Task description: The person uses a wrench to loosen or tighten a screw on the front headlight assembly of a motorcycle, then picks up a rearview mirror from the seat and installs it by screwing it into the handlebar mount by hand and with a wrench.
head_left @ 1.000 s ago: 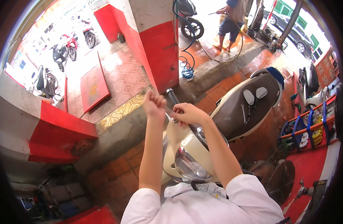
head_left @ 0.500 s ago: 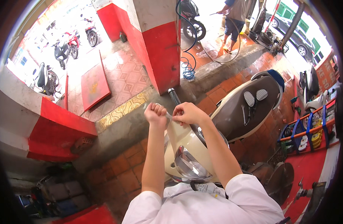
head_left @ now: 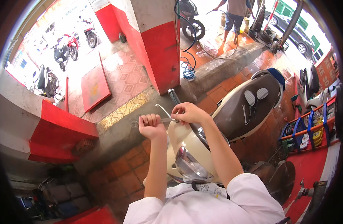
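A cream scooter (head_left: 179, 139) stands in front of me, its headlight (head_left: 192, 164) toward my body. My left hand (head_left: 152, 126) is closed in a fist, left of the front cowl. From it a thin, blurred, pale tool (head_left: 165, 120) runs toward my right fingers; its kind is unclear. My right hand (head_left: 188, 113) is pinched at the inner end of a silver brake lever (head_left: 164, 111); what the fingertips hold is hidden. Beyond them the black handlebar grip (head_left: 174, 97) points away.
On the brown seat (head_left: 235, 108) lie two grey ribbed oval pads (head_left: 250, 98) and a wrench (head_left: 245, 115). A red-and-white pillar (head_left: 162, 56) rises ahead. A rack of bottles (head_left: 309, 130) stands right. At the back a person (head_left: 235, 16) holds a hose (head_left: 236, 41).
My left hand has moved left and slightly down, drawing away from my right hand and uncovering the brake lever. My right hand stays at the lever's base. The distant person has shifted slightly.
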A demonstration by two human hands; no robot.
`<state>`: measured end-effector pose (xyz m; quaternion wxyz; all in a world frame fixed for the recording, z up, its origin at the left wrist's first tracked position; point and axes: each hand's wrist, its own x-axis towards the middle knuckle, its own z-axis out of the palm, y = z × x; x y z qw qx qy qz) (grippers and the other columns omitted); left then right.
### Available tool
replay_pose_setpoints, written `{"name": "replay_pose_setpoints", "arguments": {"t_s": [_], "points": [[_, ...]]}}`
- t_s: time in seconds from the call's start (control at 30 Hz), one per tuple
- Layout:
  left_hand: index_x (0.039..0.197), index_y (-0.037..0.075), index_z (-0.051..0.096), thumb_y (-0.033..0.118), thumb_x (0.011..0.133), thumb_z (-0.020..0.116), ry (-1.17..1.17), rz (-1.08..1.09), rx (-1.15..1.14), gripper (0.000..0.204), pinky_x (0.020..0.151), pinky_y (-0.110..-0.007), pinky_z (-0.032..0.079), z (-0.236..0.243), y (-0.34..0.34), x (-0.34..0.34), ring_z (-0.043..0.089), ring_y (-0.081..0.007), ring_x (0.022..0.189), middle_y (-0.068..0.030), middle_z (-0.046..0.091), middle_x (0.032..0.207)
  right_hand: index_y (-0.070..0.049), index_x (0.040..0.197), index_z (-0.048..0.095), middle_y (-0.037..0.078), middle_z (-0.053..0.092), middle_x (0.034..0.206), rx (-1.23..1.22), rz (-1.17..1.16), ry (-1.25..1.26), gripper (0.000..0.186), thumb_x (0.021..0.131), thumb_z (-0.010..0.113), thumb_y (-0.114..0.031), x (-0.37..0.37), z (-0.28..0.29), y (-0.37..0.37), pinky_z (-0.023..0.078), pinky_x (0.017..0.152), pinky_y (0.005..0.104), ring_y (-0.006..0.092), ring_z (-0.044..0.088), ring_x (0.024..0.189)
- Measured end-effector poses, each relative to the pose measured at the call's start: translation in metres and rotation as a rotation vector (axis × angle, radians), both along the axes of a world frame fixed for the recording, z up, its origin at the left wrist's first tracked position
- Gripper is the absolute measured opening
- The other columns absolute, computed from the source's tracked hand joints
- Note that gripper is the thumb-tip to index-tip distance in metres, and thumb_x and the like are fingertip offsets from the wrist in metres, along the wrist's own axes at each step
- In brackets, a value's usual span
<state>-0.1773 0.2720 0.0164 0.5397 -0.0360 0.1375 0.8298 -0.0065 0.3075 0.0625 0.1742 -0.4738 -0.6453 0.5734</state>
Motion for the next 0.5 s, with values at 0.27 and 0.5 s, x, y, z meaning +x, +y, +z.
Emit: {"name": "replay_pose_setpoints", "arguments": {"t_s": [0.27, 0.5], "points": [[0.060, 0.015, 0.024, 0.022, 0.099, 0.030, -0.105, 0.005, -0.042, 0.040, 0.046, -0.029, 0.019, -0.022, 0.003, 0.009, 0.015, -0.0120, 0.047, 0.0018, 0.016, 0.053, 0.002, 0.091, 0.072, 0.007, 0.069, 0.072, -0.005, 0.003, 0.008, 0.020, 0.079, 0.072, -0.015, 0.004, -0.008, 0.001, 0.053, 0.062, 0.0262, 0.0111, 0.065, 0.061], [0.059, 0.016, 0.026, 0.020, 0.099, 0.034, -0.114, -0.371, -0.218, 0.041, 0.040, -0.027, 0.015, -0.023, 0.051, -0.004, 0.015, -0.0094, 0.042, 0.0055, 0.019, 0.051, 0.004, 0.094, 0.070, 0.007, 0.069, 0.073, -0.018, 0.000, -0.007, 0.024, 0.080, 0.072, -0.014, 0.004, -0.005, 0.001, 0.054, 0.062, 0.0265, 0.0123, 0.067, 0.063]]}}
